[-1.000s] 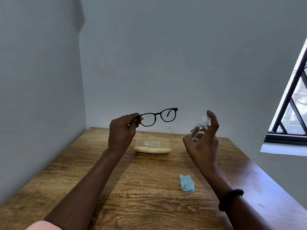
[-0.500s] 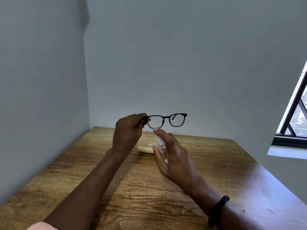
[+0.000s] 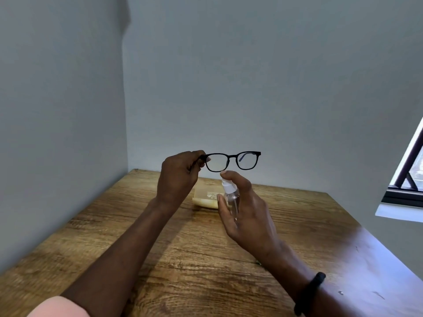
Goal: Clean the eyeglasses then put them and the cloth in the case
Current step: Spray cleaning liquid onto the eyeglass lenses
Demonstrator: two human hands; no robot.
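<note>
While both of my forearms reach forward over the wooden bench (image 3: 183,271), I count two hands, one pair of eyeglasses, one spray bottle and one case; the cloth does not show from here. Nearest me, a pink sleeve (image 3: 57,307) covers my left upper arm and a black wristband (image 3: 309,294) circles my right wrist. My right hand (image 3: 247,213) is raised off the bench with the palm turned left, fingers wrapped around the clear spray bottle (image 3: 231,200), which stands nearly upright, and my forefinger is bent over its white nozzle top. My left hand (image 3: 178,177) is a little farther and higher, knuckles toward me, pinching the eyeglasses (image 3: 232,160) at the left end of the black frame between thumb and fingers. They hang in the air above the bench, just above the nozzle, their long axis running left to right and nearly level, both lenses upright. My hands are apart, each clamped on its own thing. Beyond them, the pale yellow case (image 3: 203,200) lies on the bench, partly hidden by my right hand. At far right a window (image 3: 409,170) meets the grey wall (image 3: 251,76).
</note>
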